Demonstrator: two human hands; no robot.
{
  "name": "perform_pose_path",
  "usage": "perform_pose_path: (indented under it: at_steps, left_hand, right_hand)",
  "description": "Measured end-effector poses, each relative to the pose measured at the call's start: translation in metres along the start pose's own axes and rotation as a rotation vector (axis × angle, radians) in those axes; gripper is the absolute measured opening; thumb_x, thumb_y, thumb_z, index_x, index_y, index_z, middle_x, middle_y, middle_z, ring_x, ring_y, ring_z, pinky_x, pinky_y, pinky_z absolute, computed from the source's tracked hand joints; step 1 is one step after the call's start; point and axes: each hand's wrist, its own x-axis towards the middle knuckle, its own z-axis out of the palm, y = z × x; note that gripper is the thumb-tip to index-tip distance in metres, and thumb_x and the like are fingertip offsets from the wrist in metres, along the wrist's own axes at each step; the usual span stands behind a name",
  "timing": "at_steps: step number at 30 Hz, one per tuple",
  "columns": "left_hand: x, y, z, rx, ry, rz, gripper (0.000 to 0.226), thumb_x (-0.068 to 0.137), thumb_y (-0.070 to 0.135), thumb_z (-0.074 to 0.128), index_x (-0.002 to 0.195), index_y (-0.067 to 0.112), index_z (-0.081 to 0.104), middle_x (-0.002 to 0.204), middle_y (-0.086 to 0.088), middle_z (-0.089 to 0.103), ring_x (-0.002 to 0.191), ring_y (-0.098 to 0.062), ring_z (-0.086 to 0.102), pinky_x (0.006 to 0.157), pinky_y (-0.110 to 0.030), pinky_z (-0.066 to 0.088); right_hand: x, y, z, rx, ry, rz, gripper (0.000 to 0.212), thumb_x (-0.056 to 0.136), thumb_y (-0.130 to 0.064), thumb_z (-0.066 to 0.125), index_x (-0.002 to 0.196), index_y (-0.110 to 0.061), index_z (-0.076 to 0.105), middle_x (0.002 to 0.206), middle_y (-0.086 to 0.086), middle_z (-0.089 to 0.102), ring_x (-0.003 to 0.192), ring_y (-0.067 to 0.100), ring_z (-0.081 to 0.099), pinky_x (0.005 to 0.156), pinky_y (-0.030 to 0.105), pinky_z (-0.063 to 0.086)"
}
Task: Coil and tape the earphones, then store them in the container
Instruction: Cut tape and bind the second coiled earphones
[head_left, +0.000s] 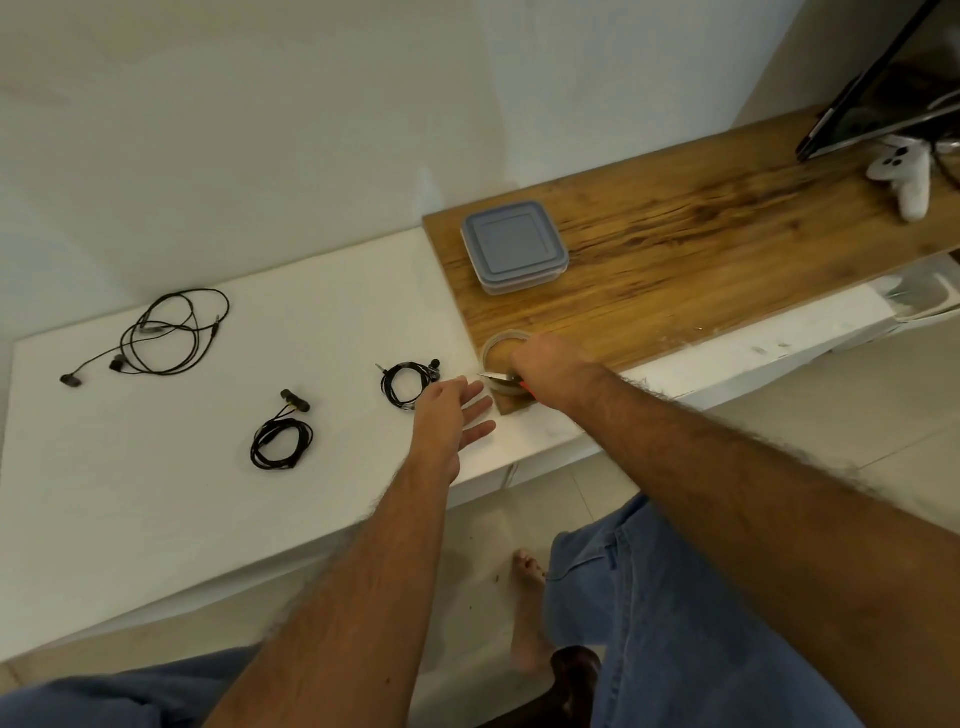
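Three black earphones lie on the white table. One loose, uncoiled pair is at the far left. A coiled pair lies in the middle. Another coiled pair lies just left of my left hand, which hovers with fingers straight and holds nothing. My right hand grips scissors with a red handle, blade tip pointing left, over a clear tape roll at the corner of the wooden board. The grey-lidded container sits closed on the board.
A white game controller and a dark monitor stand at the board's far right. The white wall runs behind the table. My knees in blue jeans and a bare foot are below the table's front edge.
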Motion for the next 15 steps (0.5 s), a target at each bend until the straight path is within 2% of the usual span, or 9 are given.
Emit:
perform_pose_path:
  at_steps: [3, 8, 15]
  left_hand:
    - [-0.001, 0.001, -0.003, 0.014, 0.007, 0.009, 0.021, 0.101, 0.021, 0.046, 0.118, 0.010, 0.053, 0.117, -0.008, 0.066, 0.101, -0.025, 0.068, 0.069, -0.037, 0.059]
    - [-0.005, 0.003, -0.011, 0.051, 0.015, 0.036, 0.022, 0.101, 0.022, 0.047, 0.119, 0.011, 0.054, 0.113, -0.007, 0.068, 0.096, -0.022, 0.070, 0.069, -0.036, 0.060]
    - [-0.013, 0.009, -0.024, 0.157, 0.013, 0.108, 0.013, 0.099, 0.025, 0.052, 0.104, 0.017, 0.060, 0.107, -0.004, 0.070, 0.092, -0.020, 0.070, 0.068, -0.031, 0.057]
  right_hand:
    - [-0.001, 0.000, 0.002, -0.018, 0.003, 0.002, 0.021, 0.096, -0.017, 0.057, 0.114, -0.010, 0.065, 0.118, 0.009, 0.064, 0.108, 0.024, 0.061, 0.078, 0.029, 0.044]
    - [-0.003, 0.001, 0.001, 0.002, -0.017, 0.025, 0.025, 0.097, -0.020, 0.057, 0.119, -0.010, 0.063, 0.123, 0.010, 0.062, 0.112, 0.025, 0.059, 0.087, 0.031, 0.047]
    - [-0.008, 0.004, -0.004, 0.080, 0.014, 0.085, 0.026, 0.093, -0.025, 0.062, 0.115, -0.012, 0.063, 0.117, 0.007, 0.062, 0.107, 0.025, 0.060, 0.077, 0.031, 0.045]
